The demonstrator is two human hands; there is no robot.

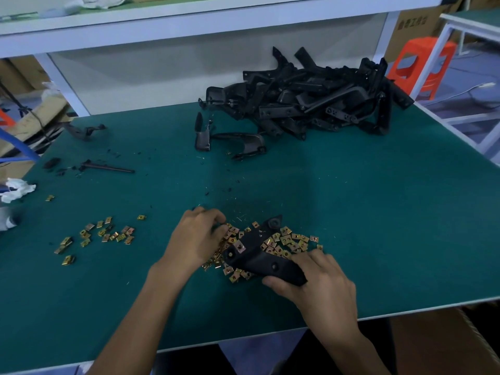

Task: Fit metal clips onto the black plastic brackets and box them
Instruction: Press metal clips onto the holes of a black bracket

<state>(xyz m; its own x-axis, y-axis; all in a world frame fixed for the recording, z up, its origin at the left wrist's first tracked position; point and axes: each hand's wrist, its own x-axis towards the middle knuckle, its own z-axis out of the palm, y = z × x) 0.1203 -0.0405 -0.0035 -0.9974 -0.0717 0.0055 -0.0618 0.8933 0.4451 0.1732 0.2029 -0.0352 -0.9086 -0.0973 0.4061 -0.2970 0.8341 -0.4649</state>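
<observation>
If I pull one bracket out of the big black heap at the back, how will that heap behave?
Likely to tangle: the heap is hooked, interlocked pieces, so neighbours may drag along. Each piece looks like rigid moulded plastic, so it probably won't flex. The heap lies by the table edge on the right, so loosened pieces could slide off.
</observation>
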